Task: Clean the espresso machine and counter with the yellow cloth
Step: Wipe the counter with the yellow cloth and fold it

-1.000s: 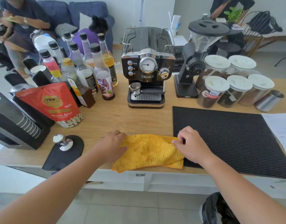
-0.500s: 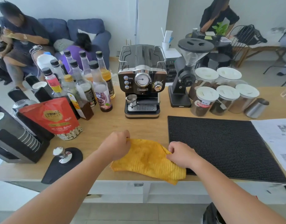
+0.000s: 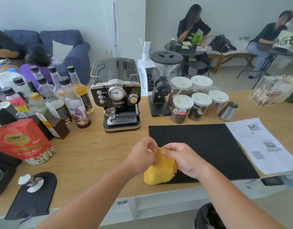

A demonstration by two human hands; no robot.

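The yellow cloth (image 3: pixel 160 171) is folded into a narrow bundle at the front of the wooden counter (image 3: pixel 92 156), its lower end lying on the edge of the black rubber mat (image 3: pixel 205 146). My left hand (image 3: pixel 142 154) pinches the cloth's upper left edge. My right hand (image 3: pixel 183 159) grips its upper right side, fingers curled over the fold. The black and chrome espresso machine (image 3: pixel 117 95) stands behind my hands, with a pressure gauge, three buttons and a drip tray.
Syrup bottles (image 3: pixel 76 103) and a red pouch (image 3: pixel 21 142) crowd the left. A tamper (image 3: pixel 30 182) sits on a small black mat. A grinder (image 3: pixel 162 85), lidded jars (image 3: pixel 197 101), a steel cup (image 3: pixel 228 111) and paper sheets (image 3: pixel 261 144) lie right. People sit behind.
The cloth was spread flat between my hands; both hands have come together and gathered it into a narrow fold, shifted right onto the mat's edge. The view has tilted up.
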